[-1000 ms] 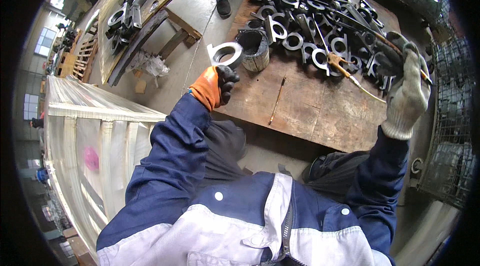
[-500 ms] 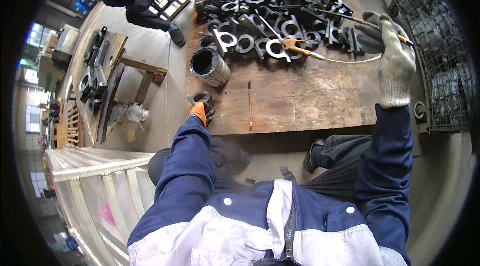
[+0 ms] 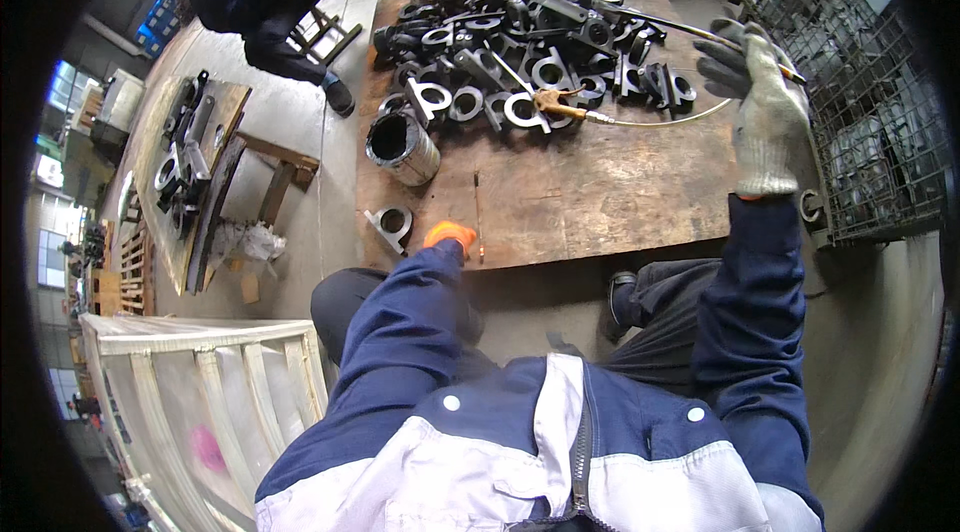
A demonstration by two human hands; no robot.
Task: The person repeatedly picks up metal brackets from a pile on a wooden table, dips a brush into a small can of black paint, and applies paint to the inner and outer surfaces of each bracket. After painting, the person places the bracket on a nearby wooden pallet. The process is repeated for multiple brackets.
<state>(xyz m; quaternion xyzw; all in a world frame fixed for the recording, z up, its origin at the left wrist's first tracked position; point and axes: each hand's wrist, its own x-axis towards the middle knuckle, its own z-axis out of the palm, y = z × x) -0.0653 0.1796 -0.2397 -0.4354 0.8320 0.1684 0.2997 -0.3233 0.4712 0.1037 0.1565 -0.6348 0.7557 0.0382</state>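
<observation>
My right hand, in a white knit glove with a dark palm, is raised over the table's right side. A long thin stick, dark toward its far end, is held in it. My left hand, in an orange glove, is at the table's near edge, beside a second thin stick lying on the wood; its fingers are hidden. Left of this hand lies a grey metal ring bracket, apart from it. A can with a black-smeared rim stands behind the bracket.
Many dark ring brackets are heaped on the wooden table. An orange-brown air gun with a thin hose rests against them. Wire cages stand right. A side bench holds metal parts; another person is at the far left.
My left hand has let go of the ring bracket and moved right to the stick on the table. The bracket stays at the near left. My right hand still holds its stick.
</observation>
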